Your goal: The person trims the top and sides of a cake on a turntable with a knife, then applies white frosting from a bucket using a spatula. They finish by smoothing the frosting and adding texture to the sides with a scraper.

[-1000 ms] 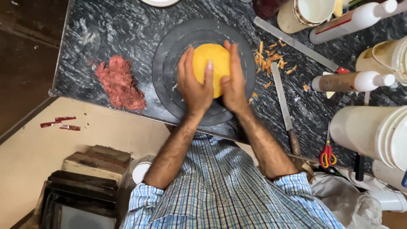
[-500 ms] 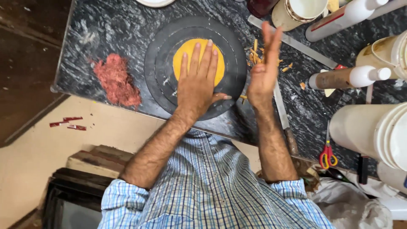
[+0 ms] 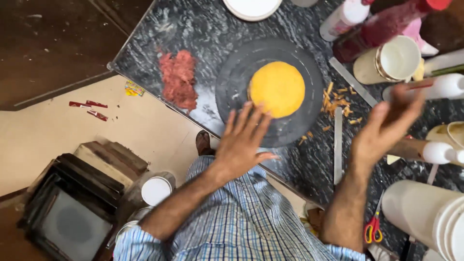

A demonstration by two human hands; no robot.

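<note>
Landmark: a round dark board [image 3: 237, 82] lying flat on the black marbled tabletop [image 3: 193, 29].
Dough disc: a flattened yellow disc of dough [image 3: 277, 89] lies on the board, a little toward its far-right part, with bare board showing all around it.
Left hand: the left hand [image 3: 240, 144] is spread flat with fingers apart over the near edge of the board; its fingertips [image 3: 255, 110] reach just to the near rim of the yellow disc. Whether they touch the disc or hover over it cannot be told.
Left grip: released, palm down, nothing held.
Right hand: the right hand [image 3: 386, 128] is raised to the right of the board, blurred, well apart from the disc, over the tabletop.
Right grip: released, fingers loosely extended, holding nothing.
Right of the board: a scatter of orange shreds [image 3: 334, 102] lies just beside the rim, and a long metal blade [image 3: 338, 145] lies flat beyond them.
Left of the board: a heap of reddish minced stuff [image 3: 179, 79] sits on the tabletop, near the rim but not touching it.
Beyond the board: a white plate [image 3: 251, 7] at the top edge, a cream cup [image 3: 389, 62] and white squeeze bottles [image 3: 345, 17] to the far right.
Near right corner: stacked white tubs [image 3: 425, 212] and red-handled scissors [image 3: 372, 227].
</note>
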